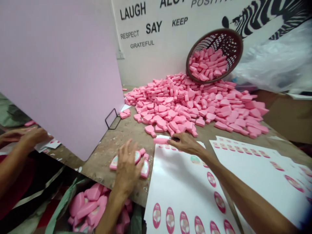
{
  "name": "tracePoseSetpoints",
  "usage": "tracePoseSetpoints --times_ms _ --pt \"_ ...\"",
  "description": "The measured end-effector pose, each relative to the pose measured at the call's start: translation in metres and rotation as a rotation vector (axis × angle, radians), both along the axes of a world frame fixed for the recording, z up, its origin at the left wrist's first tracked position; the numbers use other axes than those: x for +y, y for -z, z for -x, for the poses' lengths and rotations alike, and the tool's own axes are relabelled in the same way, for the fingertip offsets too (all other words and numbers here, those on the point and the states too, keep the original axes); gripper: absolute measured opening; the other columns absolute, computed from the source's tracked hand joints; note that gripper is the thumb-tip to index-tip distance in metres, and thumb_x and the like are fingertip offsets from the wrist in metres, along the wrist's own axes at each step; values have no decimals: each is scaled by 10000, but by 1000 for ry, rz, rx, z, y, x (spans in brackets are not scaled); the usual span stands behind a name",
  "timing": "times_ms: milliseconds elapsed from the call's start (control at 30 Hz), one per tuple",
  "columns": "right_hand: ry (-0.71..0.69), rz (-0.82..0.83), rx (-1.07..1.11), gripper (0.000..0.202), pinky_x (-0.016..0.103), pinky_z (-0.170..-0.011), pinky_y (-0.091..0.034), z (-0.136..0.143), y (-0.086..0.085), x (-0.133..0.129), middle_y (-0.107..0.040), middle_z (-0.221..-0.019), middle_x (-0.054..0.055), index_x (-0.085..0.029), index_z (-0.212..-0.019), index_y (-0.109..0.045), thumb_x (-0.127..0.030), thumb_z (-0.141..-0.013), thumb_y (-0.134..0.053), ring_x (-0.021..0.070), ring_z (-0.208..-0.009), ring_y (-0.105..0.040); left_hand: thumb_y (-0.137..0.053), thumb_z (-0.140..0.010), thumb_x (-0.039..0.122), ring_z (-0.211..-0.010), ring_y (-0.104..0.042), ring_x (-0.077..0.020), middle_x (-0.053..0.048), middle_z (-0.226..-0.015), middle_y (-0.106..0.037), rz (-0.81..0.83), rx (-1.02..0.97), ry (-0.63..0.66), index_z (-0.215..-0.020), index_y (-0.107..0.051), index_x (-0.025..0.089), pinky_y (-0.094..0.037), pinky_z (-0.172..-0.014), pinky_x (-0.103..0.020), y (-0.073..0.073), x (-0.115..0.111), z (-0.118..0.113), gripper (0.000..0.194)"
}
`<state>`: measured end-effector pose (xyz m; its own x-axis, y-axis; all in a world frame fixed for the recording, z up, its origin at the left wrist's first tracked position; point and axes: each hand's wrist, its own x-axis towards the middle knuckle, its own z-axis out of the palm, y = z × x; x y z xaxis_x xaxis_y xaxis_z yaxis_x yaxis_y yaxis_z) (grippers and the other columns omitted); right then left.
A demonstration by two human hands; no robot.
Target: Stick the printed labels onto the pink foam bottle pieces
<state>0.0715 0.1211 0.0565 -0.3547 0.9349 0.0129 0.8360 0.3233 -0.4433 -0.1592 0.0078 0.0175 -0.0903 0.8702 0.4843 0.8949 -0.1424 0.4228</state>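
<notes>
One bottle (160,140) held
Right hand (184,142) pinches its end, perhaps for control — left hand (127,167) splays open over labelled bottles (145,169), seemingly steadying them.

Before you, sticker sheets (180,185) lie on the table (107,144); behind them spreads a pile of bottles (175,104), with a tilted basket (237,53) against it, bottles inside.

Lighting's pretty even and moderately bright, kinda flat. There's a soft shadow across the white label sheet (180,182), and the pale panel (60,65) has a faint sheen. The left hand (128,165) looks motion-blurred, fine detail's smeary, and the bottom right corner goes dark and hazy.
</notes>
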Motion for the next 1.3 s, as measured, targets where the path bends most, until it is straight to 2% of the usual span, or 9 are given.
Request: tracePoseSetpoints --times_ms 100,167,233,333,500,733,900,1100,1300 --pt "-339 296 119 384 226 -489 -286 -37 -18 -31 -475 -566 -44 -175 -632 -565 -513 -811 -532 85 -530 -403 -568 -834 294 -1185 -478 -293 -117 -1272 -544 130 -124 433 -1222 -537 218 -397 -985 -462 -13 -4 -52 397" --pt "-387 347 230 391 224 -501 -308 -58 -14 -44 -498 -610 -39 -178 -702 -587 -514 -860 -467 88 -557 -420 -503 -872 278 -952 -599 -235 -74 -1017 -650 310 -343 590 -1101 -577 212 -487 -833 -377 -13 -7 -80 250" --pt "-188 174 240 411 232 -537 -351 -77 3 -50 -563 -683 -19 -188 -786 -599 -507 -909 -371 107 -608 -484 -470 -892 339 -721 -616 -183 -37 -808 -643 478 -634 551 -987 -573 187 -513 -655 -306 -6 -8 -100 207" --pt "150 -104 131 384 265 -590 -382 -101 42 -49 -615 -724 5 -206 -842 -568 -448 -945 -290 143 -648 -542 -494 -863 454 -564 -597 -146 -39 -755 -626 622 -1005 425 -933 -541 151 -499 -508 -262 6 -2 -120 315" --pt "242 -268 17 187 337 -721 -343 -118 84 -50 -646 -824 48 -208 -833 -548 -334 -899 -427 211 -803 -553 -569 -819 430 -540 -625 -140 -58 -776 -610 671 -1184 360 -882 -536 123 -522 -510 -260 17 21 -152 315" --pt "185 -359 -72 163 342 -725 -292 -119 92 -47 -637 -832 72 -195 -836 -559 -284 -896 -436 225 -830 -529 -589 -814 429 -597 -676 -172 -31 -776 -565 658 -1190 401 -893 -499 146 -528 -527 -243 31 44 -183 308" --pt "124 -322 -37 146 299 -686 -310 -123 94 -44 -634 -755 16 -211 -774 -544 -282 -879 -471 179 -759 -541 -593 -798 497 -599 -684 -173 -31 -836 -551 680 -1221 417 -928 -490 153 -534 -530 -248 40 48 -181 382" --pt "152 -348 -38 168 329 -715 -298 -123 91 -45 -639 -809 61 -194 -810 -558 -297 -888 -451 207 -793 -531 -596 -786 532 -612 -689 -181 -28 -832 -551 683 -1250 445 -921 -494 158 -528 -545 -251 40 46 -178 411" --pt "129 -316 0 169 299 -690 -334 -127 95 -42 -631 -731 16 -210 -766 -545 -315 -877 -473 176 -735 -551 -609 -773 537 -602 -683 -175 -12 -807 -522 674 -1271 446 -878 -493 162 -512 -534 -238 41 47 -178 406"
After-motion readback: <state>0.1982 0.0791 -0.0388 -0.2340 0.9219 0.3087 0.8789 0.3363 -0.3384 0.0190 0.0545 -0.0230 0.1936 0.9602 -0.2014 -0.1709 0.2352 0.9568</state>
